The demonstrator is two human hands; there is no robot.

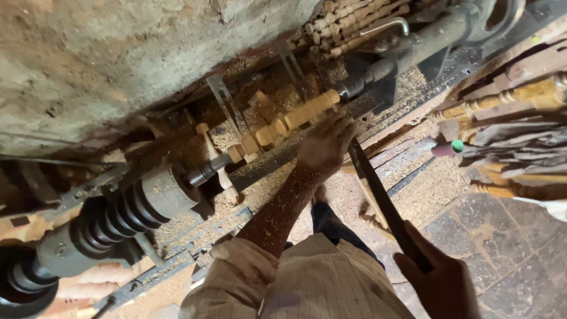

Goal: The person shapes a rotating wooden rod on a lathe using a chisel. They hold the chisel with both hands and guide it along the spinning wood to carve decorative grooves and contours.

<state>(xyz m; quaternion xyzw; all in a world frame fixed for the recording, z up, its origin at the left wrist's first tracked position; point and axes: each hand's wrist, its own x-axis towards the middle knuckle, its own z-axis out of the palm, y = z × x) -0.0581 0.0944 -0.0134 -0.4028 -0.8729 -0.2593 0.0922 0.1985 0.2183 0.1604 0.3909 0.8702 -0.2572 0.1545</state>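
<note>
Fingers (pixel 331 127) steady chisel (pixel 378 195) against pale, ridged spindle (pixel 289 121).

tight spot honestly, rough wall (pixel 106 53) crowding right behind the spindle (pixel 289 121), tool rest bar (pixel 266 162) blocking the front, pulley (pixel 118 215) at one end, open floor (pixel 508 236) beside the bench

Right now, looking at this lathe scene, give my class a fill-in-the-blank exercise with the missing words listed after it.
1. The left hand rests on the turned wooden ____ mounted in the lathe.
2. The right hand grips the handle of a long dark ____.
3. The lathe bed is covered in ____.

Missing words: spindle; chisel; sawdust
</note>
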